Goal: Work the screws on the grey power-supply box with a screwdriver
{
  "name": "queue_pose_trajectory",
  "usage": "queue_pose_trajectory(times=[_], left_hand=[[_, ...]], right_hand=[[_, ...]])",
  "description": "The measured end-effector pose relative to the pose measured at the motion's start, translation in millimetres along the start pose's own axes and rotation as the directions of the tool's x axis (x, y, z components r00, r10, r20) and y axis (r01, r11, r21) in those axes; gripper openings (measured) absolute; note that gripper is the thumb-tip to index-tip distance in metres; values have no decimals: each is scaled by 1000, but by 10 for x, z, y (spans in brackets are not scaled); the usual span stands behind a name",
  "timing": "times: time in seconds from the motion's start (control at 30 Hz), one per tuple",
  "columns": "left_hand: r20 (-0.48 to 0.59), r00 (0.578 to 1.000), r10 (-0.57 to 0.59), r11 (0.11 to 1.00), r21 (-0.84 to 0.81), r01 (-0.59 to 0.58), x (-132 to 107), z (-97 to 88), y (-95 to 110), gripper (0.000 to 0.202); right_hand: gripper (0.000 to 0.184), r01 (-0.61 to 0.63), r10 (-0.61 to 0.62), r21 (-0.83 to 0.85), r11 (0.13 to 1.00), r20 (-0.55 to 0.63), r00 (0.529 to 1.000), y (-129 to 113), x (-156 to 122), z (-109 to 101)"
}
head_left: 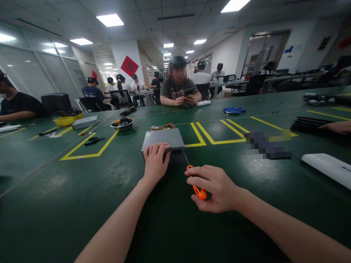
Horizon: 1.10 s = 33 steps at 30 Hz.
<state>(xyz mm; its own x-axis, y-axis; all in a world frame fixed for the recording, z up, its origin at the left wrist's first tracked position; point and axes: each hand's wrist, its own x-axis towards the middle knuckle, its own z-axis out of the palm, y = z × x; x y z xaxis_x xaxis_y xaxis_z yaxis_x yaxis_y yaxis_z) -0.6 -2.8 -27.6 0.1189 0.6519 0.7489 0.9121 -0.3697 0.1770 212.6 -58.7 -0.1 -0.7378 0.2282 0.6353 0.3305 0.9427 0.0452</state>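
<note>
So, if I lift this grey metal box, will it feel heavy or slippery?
The grey metal box is probably rigid and fairly heavy for its size, as its casing looks like sheet metal. Its flat base on the green table makes rolling unlikely. The smooth top may slip slightly under the left hand.

A hand can pass over the green table (63, 223) below the gray metal box (162, 139). On the right, a blurry dark thing (269, 144) and a white bar (339, 176) stand in the way; up left, a steel bowl (122, 126).
</note>
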Motion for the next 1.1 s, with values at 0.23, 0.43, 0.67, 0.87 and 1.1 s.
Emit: queue_pose_trajectory(times=[0.23,0.43,0.67,0.87,1.1], left_hand=[[3,1000,1,1000,-4,-1,2,-13,10,20],[-2,1000,-4,1000,-9,4,-4,-2,4,20],[-3,1000,-2,1000,6,2,-2,-2,12,21],[3,1000,2,1000,6,-2,-5,0,5,21],[8,1000,-3,1000,9,3,-3,2,9,21]], right_hand=[[24,0,0,23,1000,19,1000,23,10,-17],[24,-22,21,20,1000,45,999,36,-4,1],[24,-19,19,2,1000,35,999,24,4,0],[24,-15,15,-7,1000,32,999,26,4,11],[24,-16,16,-9,1000,40,999,15,6,-2]])
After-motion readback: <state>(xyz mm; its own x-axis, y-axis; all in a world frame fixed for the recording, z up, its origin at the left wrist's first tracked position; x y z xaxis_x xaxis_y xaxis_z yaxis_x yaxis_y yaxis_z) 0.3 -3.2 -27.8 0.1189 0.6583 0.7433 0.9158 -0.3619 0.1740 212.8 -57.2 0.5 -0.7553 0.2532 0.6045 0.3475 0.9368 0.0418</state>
